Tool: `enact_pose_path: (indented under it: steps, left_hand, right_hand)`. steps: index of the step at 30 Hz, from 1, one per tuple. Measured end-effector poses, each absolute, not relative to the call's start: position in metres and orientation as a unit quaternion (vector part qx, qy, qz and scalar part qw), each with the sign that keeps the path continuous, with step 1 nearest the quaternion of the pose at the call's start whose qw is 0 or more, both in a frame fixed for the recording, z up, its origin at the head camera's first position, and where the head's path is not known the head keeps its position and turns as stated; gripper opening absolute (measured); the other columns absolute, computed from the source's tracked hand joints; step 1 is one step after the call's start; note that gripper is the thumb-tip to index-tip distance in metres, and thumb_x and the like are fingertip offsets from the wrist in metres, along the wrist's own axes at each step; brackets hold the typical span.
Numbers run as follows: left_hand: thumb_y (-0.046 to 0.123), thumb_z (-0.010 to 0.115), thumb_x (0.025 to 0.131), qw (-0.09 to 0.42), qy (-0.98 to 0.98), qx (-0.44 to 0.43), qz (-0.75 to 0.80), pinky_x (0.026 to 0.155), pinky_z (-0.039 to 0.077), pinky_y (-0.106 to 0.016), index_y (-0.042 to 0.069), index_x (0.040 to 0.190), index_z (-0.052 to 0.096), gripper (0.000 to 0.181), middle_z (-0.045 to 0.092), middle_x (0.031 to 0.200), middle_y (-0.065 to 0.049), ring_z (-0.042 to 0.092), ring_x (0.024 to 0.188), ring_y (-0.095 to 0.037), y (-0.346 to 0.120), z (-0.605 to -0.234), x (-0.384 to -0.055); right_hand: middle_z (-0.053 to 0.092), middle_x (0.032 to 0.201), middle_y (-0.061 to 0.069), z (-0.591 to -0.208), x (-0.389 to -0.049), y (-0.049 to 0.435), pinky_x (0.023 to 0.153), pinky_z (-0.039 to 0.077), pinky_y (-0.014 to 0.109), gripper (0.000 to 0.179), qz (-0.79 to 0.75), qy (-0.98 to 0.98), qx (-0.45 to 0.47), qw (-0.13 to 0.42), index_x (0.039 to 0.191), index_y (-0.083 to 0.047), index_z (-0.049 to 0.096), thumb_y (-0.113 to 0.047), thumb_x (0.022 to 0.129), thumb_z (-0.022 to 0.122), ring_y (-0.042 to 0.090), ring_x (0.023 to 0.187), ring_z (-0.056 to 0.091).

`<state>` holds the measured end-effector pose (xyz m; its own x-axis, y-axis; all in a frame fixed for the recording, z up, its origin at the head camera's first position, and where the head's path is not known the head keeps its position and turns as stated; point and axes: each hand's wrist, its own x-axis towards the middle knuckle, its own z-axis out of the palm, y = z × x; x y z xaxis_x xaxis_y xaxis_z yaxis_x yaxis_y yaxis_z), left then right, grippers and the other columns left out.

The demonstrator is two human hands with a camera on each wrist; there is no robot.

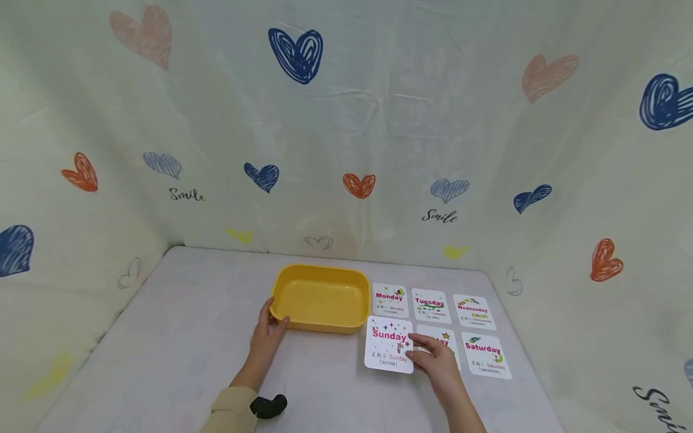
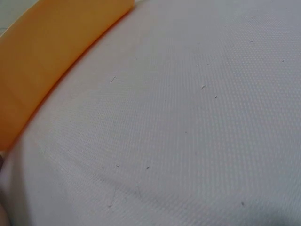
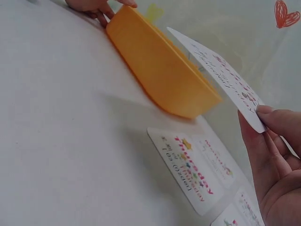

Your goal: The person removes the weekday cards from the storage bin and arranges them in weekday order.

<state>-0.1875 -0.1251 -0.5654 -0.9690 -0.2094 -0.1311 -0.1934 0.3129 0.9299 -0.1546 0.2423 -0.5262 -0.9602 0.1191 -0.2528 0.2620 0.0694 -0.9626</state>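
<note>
My right hand [image 1: 441, 368] pinches the Sunday card [image 1: 387, 355] by its right edge, thumb and fingers on either side. In the right wrist view that card is raised off the table and tilted. A Thursday card [image 3: 183, 172] lies below it, hidden in the head view. Another card [image 1: 447, 338] is partly covered by my right hand, its word only ending in "day". My left hand [image 1: 263, 344] holds the front left corner of a yellow plastic tray [image 1: 325, 329]; the tray's inside shows no cards.
Monday [image 1: 391, 307], Tuesday [image 1: 431, 313] and Wednesday [image 1: 474, 316] cards lie in a back row right of the tray. The Saturday card [image 1: 487, 364] is at the front right. A white cloth [image 1: 178, 337] covers the table; heart-printed curtains [image 1: 379, 132] enclose it.
</note>
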Motion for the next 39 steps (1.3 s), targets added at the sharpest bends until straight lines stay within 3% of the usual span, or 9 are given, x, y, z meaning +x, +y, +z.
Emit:
enact_pose_path:
  steps: [11,22,39]
  left_hand:
    - [0.037,0.058,0.097,0.009,-0.806,0.133,-0.576,0.107,0.02,-0.066,0.024,0.154,0.02,0.07,0.037,0.147,-0.017,0.035,0.131,-0.036,-0.125,-0.566,-0.19]
    - [0.035,0.058,0.097,0.002,-0.806,0.133,-0.576,0.106,0.021,-0.068,0.025,0.154,0.02,0.069,0.037,0.147,-0.019,0.035,0.131,-0.037,-0.124,-0.566,-0.19]
    - [0.037,0.058,0.097,0.019,-0.814,0.122,-0.567,0.101,0.032,-0.064,0.024,0.154,0.021,0.069,0.043,0.141,-0.02,0.041,0.124,-0.036,-0.123,-0.567,-0.189]
  right_hand:
    - [0.06,0.112,0.016,-0.548,-0.141,0.249,0.071,0.057,0.03,0.043,-0.646,0.744,0.161,0.048,0.121,0.005,0.064,0.002,0.079,0.074,0.02,0.088,0.063]
    - [0.063,0.109,0.016,-0.564,-0.124,0.258,0.071,0.058,0.034,0.043,-0.622,0.756,0.181,0.092,0.124,0.007,0.06,-0.001,0.082,0.07,0.021,0.086,0.065]
    - [0.065,0.096,0.01,-0.57,-0.108,0.264,0.065,0.058,0.035,0.045,-0.607,0.767,0.172,0.117,0.12,0.008,0.061,-0.002,0.079,0.076,0.023,0.075,0.067]
